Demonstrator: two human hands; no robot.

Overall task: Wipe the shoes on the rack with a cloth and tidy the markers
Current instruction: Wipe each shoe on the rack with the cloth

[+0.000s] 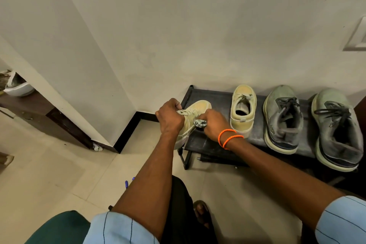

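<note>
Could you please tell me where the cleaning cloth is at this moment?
The cloth is bunched in the right hand, pressed against the side of the cream shoe that the left hand holds at the rack's left end.

Place: a home, in an entry corner or passage.
Floor: pale square tiles [59, 164] with a black skirting strip [126, 132] along plain cream walls [178, 25].
Shoe storage: a low black rack [213, 144] against the wall carrying worn sneakers [283, 119].
Fittings: a wall switch plate [356, 35] at the right edge.
Furniture: a dark wooden ledge [39, 113] at left holding a white bowl [18, 87].
</note>
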